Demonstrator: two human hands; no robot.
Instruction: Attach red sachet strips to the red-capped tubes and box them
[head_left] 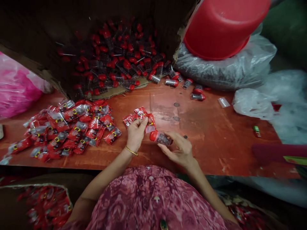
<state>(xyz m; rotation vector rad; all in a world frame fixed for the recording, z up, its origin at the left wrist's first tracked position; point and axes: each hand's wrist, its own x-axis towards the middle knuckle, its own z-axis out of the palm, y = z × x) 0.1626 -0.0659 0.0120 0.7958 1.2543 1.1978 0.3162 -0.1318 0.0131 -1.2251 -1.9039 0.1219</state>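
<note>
Between thumb and fingers, my left hand (135, 133) pinches a red printed plastic sleeve (150, 123), its clear end facing my right side. Other flat red sleeves (129, 118) lie beneath and beside that hand. My right hand (179, 147) grips a small clear bottle (164, 139) by its base; it has a red cap and dark contents. The bottle lies sideways, its cap close to the sleeve's clear end. Whether cap and sleeve touch, I cannot tell.
Left of my hands is a heap of bottles in red wrappers (72, 127). A cardboard box (48, 75) spills red-capped bottles (124, 67) at the back. A red tub (223, 28) rests on a plastic bag (216, 73) at back right. Below the table's left edge, a sack (69, 195) holds more wrapped pieces.
</note>
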